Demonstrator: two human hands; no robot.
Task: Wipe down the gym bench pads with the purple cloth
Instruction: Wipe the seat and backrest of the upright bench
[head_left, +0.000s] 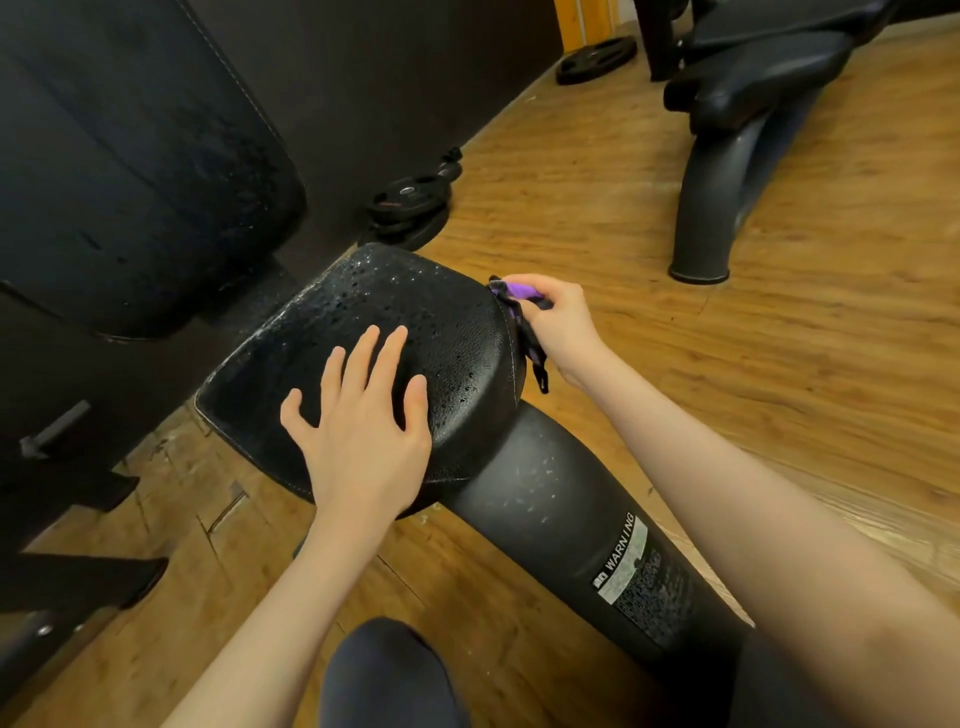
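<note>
so the left hand (363, 415) lies flat, fingers spread, on the wet seat pad (415, 312). right hand (556, 327) grips the purple cloth (517, 296) at the pad's right edge, probably touching it.

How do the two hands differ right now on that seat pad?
The left hand lies flat on top of the seat pad with fingers spread and holds nothing; the right hand is curled around the purple cloth. The left sits at the pad's near end, the right at its side edge. Both are bare.

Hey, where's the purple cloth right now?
In the head view, the purple cloth is gripped in the right hand, against the right edge of the wet seat pad.
</note>
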